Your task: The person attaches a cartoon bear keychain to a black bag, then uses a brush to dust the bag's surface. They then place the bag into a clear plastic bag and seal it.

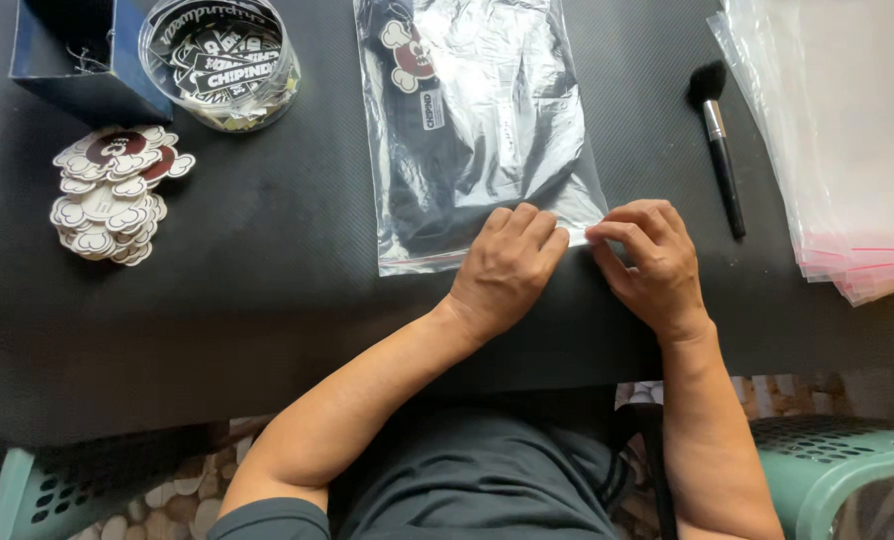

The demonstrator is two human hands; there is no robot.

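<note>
A clear plastic zip bag (pixel 487 110) lies on the black table (pixel 267 290) with a folded black garment inside and a bone-shaped tag showing near its top. My left hand (pixel 507 265) rests flat on the bag's near edge, fingers together. My right hand (pixel 647 262) pinches the bag's near right corner between thumb and fingers. Both hands sit side by side along the bag's sealing strip.
A black brush (pixel 719 140) lies right of the bag. A stack of empty clear bags (pixel 847 150) fills the far right. At left sit a pile of bone-shaped tags (pixel 112 195), a round clear tub of stickers (pixel 217 60) and a blue box (pixel 77 50). Green plastic chairs (pixel 837 470) stand below.
</note>
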